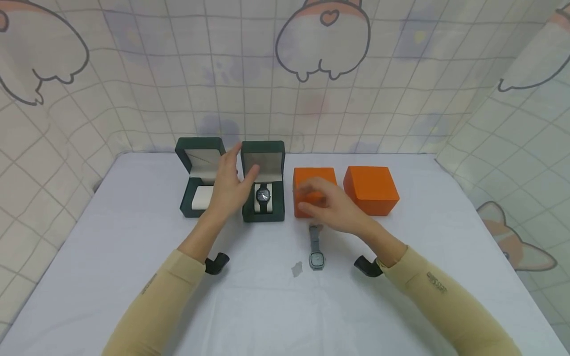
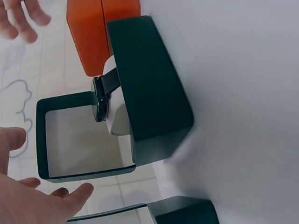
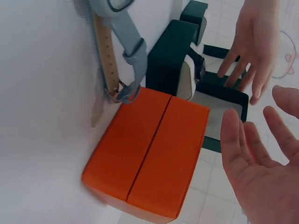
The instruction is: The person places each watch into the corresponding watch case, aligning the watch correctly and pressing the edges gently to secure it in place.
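My left hand point(image 1: 228, 190) hovers with spread fingers at the open green watch box point(image 1: 262, 147), beside its raised lid; contact cannot be told. A black watch point(image 1: 263, 195) sits on the cushion inside this box. To its left, a second open green box point(image 1: 191, 210) holds a white cushion point(image 1: 202, 198) with no watch visible on the part that shows. My right hand point(image 1: 328, 203), fingers relaxed and holding nothing, is over the left orange box point(image 1: 327, 172), which is closed. In front of that box lies a grey-blue watch point(image 1: 316, 258), strap stretched towards the box.
Another closed orange box point(image 1: 371, 190) stands to the right. A small grey patch point(image 1: 297, 269) lies beside the grey-blue watch. The white table point(image 1: 267, 316) ends at a patterned cloth backdrop point(image 1: 249, 99). Black wrist devices point(image 1: 216, 263) sit at both sleeves.
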The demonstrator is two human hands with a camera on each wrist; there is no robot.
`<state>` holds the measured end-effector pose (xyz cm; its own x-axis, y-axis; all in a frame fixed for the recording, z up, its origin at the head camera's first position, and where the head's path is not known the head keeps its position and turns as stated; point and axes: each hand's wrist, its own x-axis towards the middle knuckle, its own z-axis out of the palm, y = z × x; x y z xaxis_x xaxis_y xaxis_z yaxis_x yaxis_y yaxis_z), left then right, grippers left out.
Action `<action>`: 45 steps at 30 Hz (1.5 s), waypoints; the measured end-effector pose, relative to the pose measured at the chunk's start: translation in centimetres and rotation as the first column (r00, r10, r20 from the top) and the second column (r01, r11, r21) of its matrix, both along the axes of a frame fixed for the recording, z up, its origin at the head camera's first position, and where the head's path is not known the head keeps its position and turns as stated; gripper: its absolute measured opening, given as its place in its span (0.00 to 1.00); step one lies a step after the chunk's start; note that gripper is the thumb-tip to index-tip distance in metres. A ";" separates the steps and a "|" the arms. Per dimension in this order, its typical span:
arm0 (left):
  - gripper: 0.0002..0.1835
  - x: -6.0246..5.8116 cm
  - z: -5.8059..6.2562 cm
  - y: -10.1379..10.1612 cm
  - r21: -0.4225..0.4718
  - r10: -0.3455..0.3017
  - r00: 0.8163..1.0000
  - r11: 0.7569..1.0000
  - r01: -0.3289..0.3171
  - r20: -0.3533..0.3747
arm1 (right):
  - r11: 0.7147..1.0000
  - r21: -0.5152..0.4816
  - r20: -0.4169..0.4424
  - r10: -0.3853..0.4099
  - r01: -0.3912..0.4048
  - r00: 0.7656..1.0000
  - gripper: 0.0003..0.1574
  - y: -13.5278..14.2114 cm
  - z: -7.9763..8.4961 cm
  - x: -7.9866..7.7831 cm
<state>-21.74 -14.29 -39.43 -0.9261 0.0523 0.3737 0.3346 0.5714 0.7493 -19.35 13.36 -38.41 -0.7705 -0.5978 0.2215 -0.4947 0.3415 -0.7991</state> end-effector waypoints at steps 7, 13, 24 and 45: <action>0.37 -0.6 0.0 0.7 0.000 -0.016 1.000 1.000 0.016 0.011 | 0.999 -0.008 -0.011 -0.033 0.033 0.999 0.24 -0.9 0.1 -0.4; 0.38 -1.2 0.4 1.0 -0.001 0.007 0.999 1.000 -0.007 0.054 | 0.996 0.032 0.016 -0.088 0.087 0.996 0.36 -1.6 0.8 -0.6; 0.36 -2.8 1.0 0.8 -0.011 0.014 0.993 1.000 -0.013 0.120 | 0.986 0.121 0.035 -0.122 0.117 0.992 0.41 -1.9 1.8 -2.4; 0.32 -3.6 3.1 -0.8 0.064 -0.019 0.942 0.998 -0.003 0.335 | 0.965 0.256 0.053 -0.063 0.047 0.997 0.52 -5.0 3.0 -7.1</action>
<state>-25.36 -15.07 -36.31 -0.9979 0.0470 0.0440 0.0620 0.5178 0.8532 -26.49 8.36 -35.43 -0.8110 -0.5847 0.0196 -0.4230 0.5628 -0.7102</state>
